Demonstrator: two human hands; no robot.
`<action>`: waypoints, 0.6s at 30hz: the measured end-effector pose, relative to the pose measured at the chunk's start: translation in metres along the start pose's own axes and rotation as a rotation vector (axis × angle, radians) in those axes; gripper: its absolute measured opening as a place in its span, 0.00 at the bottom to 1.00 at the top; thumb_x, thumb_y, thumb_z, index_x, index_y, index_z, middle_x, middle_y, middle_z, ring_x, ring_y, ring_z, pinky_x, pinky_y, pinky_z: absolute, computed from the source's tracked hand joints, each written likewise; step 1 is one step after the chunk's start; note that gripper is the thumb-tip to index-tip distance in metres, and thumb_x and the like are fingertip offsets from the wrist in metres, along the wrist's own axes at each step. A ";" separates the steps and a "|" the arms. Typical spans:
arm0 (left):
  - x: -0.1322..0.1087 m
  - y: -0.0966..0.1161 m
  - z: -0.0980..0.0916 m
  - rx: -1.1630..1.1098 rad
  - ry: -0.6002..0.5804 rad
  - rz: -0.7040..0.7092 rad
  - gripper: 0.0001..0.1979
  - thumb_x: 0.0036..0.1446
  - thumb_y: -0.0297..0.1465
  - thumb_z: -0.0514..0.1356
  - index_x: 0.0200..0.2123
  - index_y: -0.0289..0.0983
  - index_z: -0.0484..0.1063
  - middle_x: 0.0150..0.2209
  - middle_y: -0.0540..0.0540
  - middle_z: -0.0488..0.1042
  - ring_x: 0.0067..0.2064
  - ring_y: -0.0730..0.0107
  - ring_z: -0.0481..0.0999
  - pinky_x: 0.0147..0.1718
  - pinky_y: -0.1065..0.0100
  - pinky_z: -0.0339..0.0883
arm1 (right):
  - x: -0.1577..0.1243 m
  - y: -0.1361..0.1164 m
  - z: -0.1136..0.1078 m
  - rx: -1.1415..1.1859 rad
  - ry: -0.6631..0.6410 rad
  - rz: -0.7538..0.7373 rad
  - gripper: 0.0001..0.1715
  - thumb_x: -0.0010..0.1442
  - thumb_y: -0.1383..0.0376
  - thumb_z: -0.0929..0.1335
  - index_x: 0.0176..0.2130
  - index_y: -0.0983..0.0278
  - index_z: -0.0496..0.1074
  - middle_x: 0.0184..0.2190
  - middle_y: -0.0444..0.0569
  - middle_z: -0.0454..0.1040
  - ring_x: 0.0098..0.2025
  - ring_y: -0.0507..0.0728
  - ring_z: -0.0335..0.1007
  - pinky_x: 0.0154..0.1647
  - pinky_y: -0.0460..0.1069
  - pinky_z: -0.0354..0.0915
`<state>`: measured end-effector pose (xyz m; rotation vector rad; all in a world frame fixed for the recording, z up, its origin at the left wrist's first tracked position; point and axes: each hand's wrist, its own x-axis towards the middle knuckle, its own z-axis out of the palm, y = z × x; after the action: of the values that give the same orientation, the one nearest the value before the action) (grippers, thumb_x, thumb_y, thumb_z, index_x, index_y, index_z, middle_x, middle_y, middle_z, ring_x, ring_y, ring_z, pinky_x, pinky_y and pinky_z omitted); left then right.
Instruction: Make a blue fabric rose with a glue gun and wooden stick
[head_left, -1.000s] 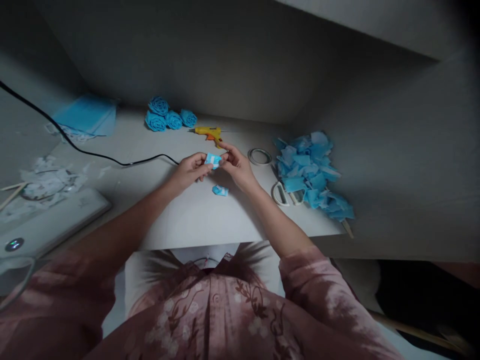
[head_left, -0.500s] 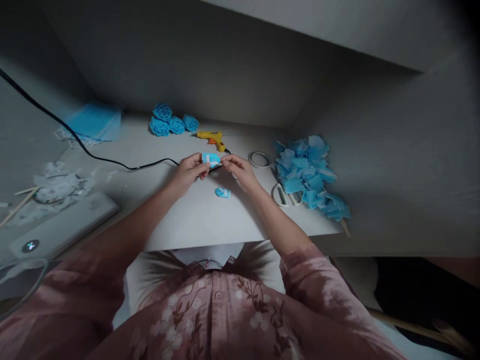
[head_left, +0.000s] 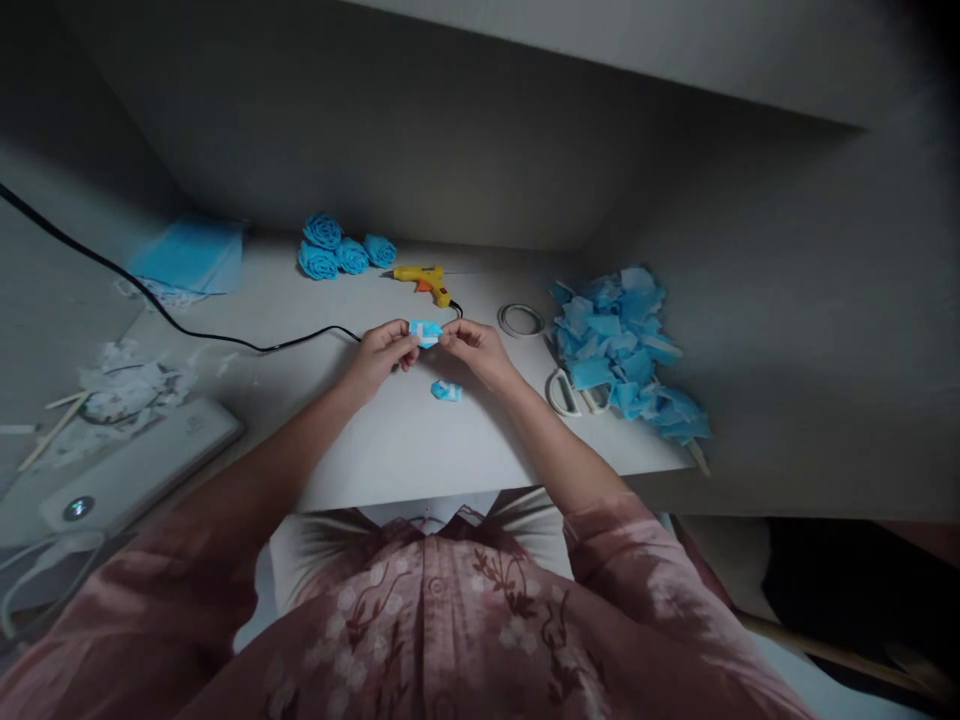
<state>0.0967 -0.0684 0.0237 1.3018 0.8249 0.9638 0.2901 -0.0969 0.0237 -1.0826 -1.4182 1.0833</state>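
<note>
Between my two hands is a small folded piece of blue and white mask fabric [head_left: 425, 332], raised a little over the table. My left hand [head_left: 384, 358] pinches its left end between thumb and fingers. At its right tip, the fingers of my right hand [head_left: 480, 350] are closed on the fabric. A second folded blue piece [head_left: 446, 390] lies on the table just below my hands. Beyond them rests a yellow glue gun [head_left: 421, 281], its nozzle pointing left and its cord running behind my hands.
Several blue fabric roses [head_left: 321, 262] sit at the back. To the right are a heap of blue scraps [head_left: 619, 340], scissors [head_left: 562, 393] and a grey ring-shaped roll [head_left: 520, 320]. On the left lie blue masks [head_left: 191, 257], white scraps [head_left: 124, 385], a white power bank [head_left: 150, 460] and a black cord [head_left: 187, 328].
My hands and the folded fabric have come slightly lower in view. The fingers of my right hand have shifted on the fabric's right tip. The view has tilted a little.
</note>
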 end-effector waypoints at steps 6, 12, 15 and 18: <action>0.003 0.000 -0.003 -0.043 0.057 -0.036 0.11 0.50 0.36 0.66 0.33 0.37 0.70 0.22 0.52 0.72 0.22 0.75 0.69 0.21 0.74 0.60 | 0.000 0.001 0.001 0.021 0.012 0.005 0.33 0.49 0.36 0.77 0.32 0.62 0.75 0.27 0.43 0.69 0.31 0.52 0.59 0.36 0.50 0.58; 0.003 -0.002 -0.002 -0.048 0.076 0.005 0.11 0.48 0.35 0.67 0.30 0.38 0.68 0.21 0.53 0.71 0.22 0.77 0.67 0.22 0.75 0.58 | 0.001 0.003 0.002 0.042 0.036 0.019 0.32 0.51 0.38 0.76 0.37 0.62 0.78 0.29 0.43 0.72 0.34 0.53 0.64 0.41 0.51 0.62; 0.003 -0.001 -0.002 -0.071 0.096 0.010 0.12 0.47 0.36 0.67 0.30 0.38 0.67 0.22 0.53 0.71 0.22 0.77 0.67 0.21 0.75 0.58 | 0.002 0.003 0.000 0.055 0.064 0.006 0.33 0.51 0.39 0.76 0.43 0.62 0.79 0.30 0.43 0.72 0.35 0.54 0.65 0.42 0.51 0.63; 0.003 -0.001 -0.001 -0.076 0.094 0.010 0.14 0.46 0.37 0.68 0.30 0.38 0.67 0.21 0.53 0.71 0.22 0.77 0.67 0.21 0.75 0.58 | 0.003 0.004 0.000 0.056 0.089 -0.019 0.33 0.50 0.39 0.77 0.42 0.61 0.77 0.30 0.42 0.70 0.34 0.53 0.64 0.42 0.51 0.63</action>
<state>0.0975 -0.0652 0.0225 1.2033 0.8465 1.0609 0.2905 -0.0934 0.0204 -1.0625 -1.3180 1.0421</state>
